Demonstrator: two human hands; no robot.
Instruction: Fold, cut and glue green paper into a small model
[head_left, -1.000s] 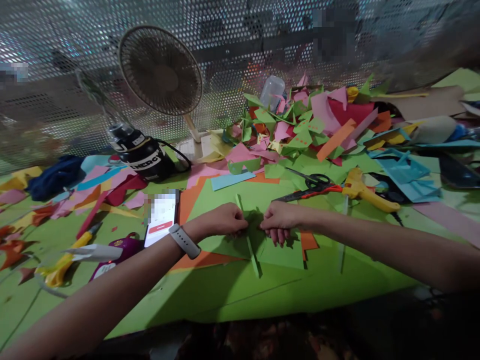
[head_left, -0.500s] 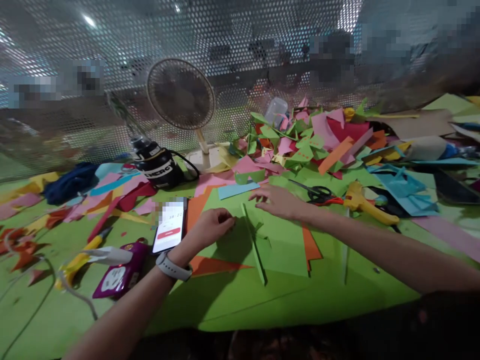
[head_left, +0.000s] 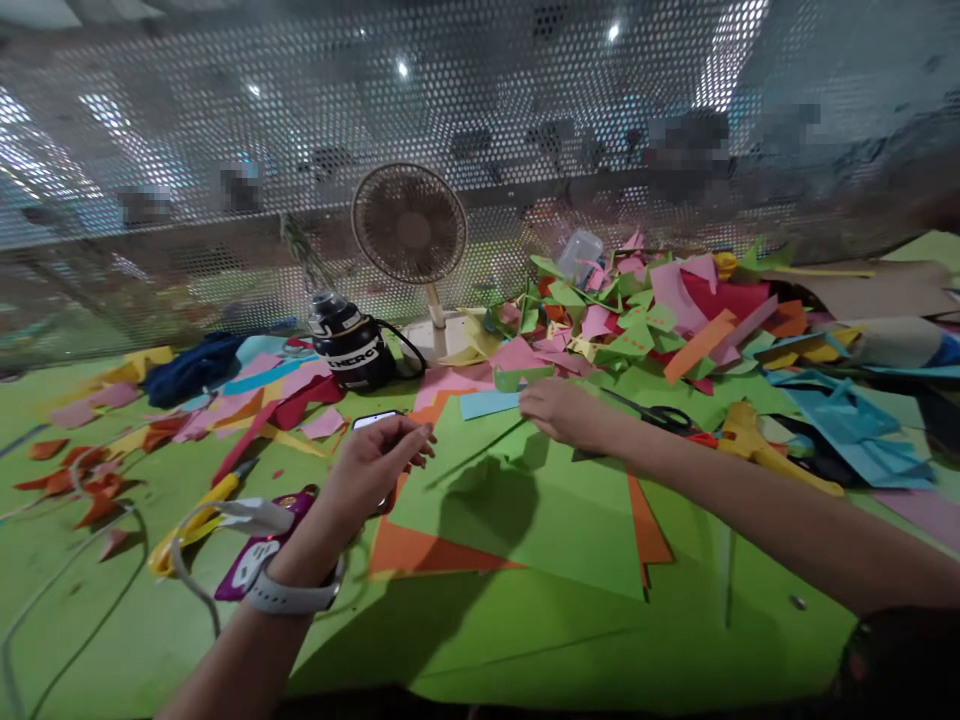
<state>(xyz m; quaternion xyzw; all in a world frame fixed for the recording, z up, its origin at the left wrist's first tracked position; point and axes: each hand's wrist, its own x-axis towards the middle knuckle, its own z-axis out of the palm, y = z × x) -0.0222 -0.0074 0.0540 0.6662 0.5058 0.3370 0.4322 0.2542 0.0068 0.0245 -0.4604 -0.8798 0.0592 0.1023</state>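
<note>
My right hand (head_left: 564,412) is closed in a pinch over the green sheets. A thin green paper strip (head_left: 476,455) runs from its fingertips down to the left. My left hand (head_left: 384,458), with a pale watch on the wrist, hovers left of the sheets, its fingers loosely curled and apart with nothing visible in them. Below both hands lies a stack of green paper (head_left: 570,520) with orange paper (head_left: 427,550) showing at its edges. A light blue piece (head_left: 487,404) rests at the stack's top edge. The phone (head_left: 371,420) is partly hidden behind my left hand.
Black-handled scissors (head_left: 667,418) and a yellow glue gun (head_left: 772,450) lie at the right. Another yellow tool (head_left: 191,525) with a cable and a purple packet (head_left: 262,560) are at the left. A black bottle (head_left: 356,350), fan (head_left: 410,225) and scrap heap (head_left: 622,310) stand behind.
My right hand has closed on the strip, which has left its near-upright position on the green sheet. My left hand has moved left and its fingers have spread somewhat. The camera view has shifted.
</note>
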